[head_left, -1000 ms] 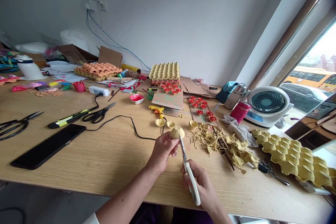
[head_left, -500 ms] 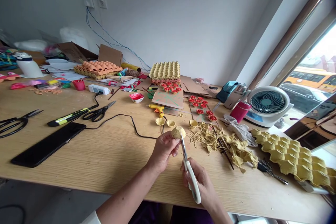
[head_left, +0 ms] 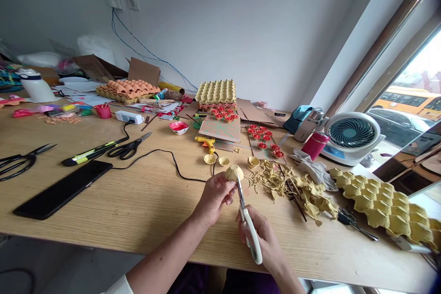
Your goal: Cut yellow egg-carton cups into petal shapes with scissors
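Holding a cup point(head_left: 234, 173) to a pair of scissors point(head_left: 245, 217), the two hands are working over the near part of the table point(head_left: 155, 211). The left hand point(head_left: 216, 195) is pinching the cup between thumb and fingers at its lower left, and the dome is facing upward. The right hand point(head_left: 259, 229) is closing around the white handle, while the blades are pointing away from the body and touching the cup's lower right side. How far the blades are parting is too small to tell; thin lines on the dome are suggesting slits, but not surely.

Two loose cups point(head_left: 210, 160) are lying mouth up just beyond the left hand. A small stack point(head_left: 253, 162) is standing to their right, just beside the scraps point(head_left: 275, 179), and an egg tray point(head_left: 382, 206) is lying well apart at far right.

For a clean cut, the left fingertips should be staying out of the blades' line, and the pinch should be steadying the wall without denting it. Turning the cup toward the blades is probably serving better than twisting the right wrist. Short snips are likely giving the most control; one running too deep would be risking a split through the dome.
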Demonstrator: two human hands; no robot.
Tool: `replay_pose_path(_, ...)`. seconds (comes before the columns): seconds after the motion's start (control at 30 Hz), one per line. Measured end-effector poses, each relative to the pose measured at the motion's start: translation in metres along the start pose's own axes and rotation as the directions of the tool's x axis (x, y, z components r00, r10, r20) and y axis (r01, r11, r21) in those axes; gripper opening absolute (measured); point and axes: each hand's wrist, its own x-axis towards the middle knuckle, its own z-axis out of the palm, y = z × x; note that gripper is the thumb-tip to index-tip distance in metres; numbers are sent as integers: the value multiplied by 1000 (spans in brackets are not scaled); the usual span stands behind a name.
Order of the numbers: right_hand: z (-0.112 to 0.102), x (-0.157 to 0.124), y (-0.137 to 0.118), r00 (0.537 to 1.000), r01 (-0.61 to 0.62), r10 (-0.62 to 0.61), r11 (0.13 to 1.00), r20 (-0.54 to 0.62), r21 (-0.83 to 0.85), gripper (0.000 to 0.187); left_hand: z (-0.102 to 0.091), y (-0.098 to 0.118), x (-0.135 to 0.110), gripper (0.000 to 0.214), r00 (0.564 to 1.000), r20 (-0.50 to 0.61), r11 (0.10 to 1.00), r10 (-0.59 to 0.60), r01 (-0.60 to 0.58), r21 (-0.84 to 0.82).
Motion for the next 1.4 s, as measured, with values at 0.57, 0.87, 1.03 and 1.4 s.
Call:
replay_pose_path(0.57,2,0,6,997,30,-34,997,-64,-67,40,0,-1,2,21,1000,5,1000,-17,17,-11)
replay_pose_path(0.87,4,-2,4,993,-8,-4,995,-120,-96,44,1,-1,2,23,1000,4,999,-30,30,-16)
replay_pose_path(1.03,4,-2,6,991,-13,1,995,-130,-94,42,-1,-3,2,26,999,22,999,-25,26,-35)
replay_pose_path(1.4,3,-3,-6,999,-49,50,995,-10,87,48,-15,0,7,24,998,48,967,43,-29,-253)
